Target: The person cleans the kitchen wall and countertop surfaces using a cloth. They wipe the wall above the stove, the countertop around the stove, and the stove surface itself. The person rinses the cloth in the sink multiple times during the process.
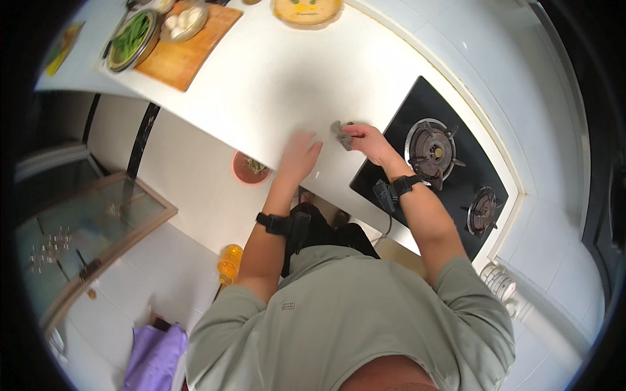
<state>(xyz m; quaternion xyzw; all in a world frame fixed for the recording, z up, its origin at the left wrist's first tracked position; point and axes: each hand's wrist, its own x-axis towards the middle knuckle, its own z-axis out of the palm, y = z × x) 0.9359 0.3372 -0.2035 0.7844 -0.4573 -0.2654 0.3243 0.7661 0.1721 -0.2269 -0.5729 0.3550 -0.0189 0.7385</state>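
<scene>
A crumpled grey cloth or scouring pad (345, 141) is pinched in the fingers of my right hand (369, 141), just off the left side of the black gas hob (386, 161). My left hand (299, 155) is blurred over the front part of the white countertop (244, 93). Its thumb stands apart from the fingers and nothing shows in it. A gap of bare worktop lies between the two hands. Each wrist wears a black strap with a small device.
At the far left, a wooden cutting board (210, 54) bears a bowl of green vegetables (131, 39) and a bowl of white pieces (185, 22). A round yellowish board (307, 10) lies at the back. Below the counter stand a pink bin (236, 168) and an orange oil bottle (229, 264).
</scene>
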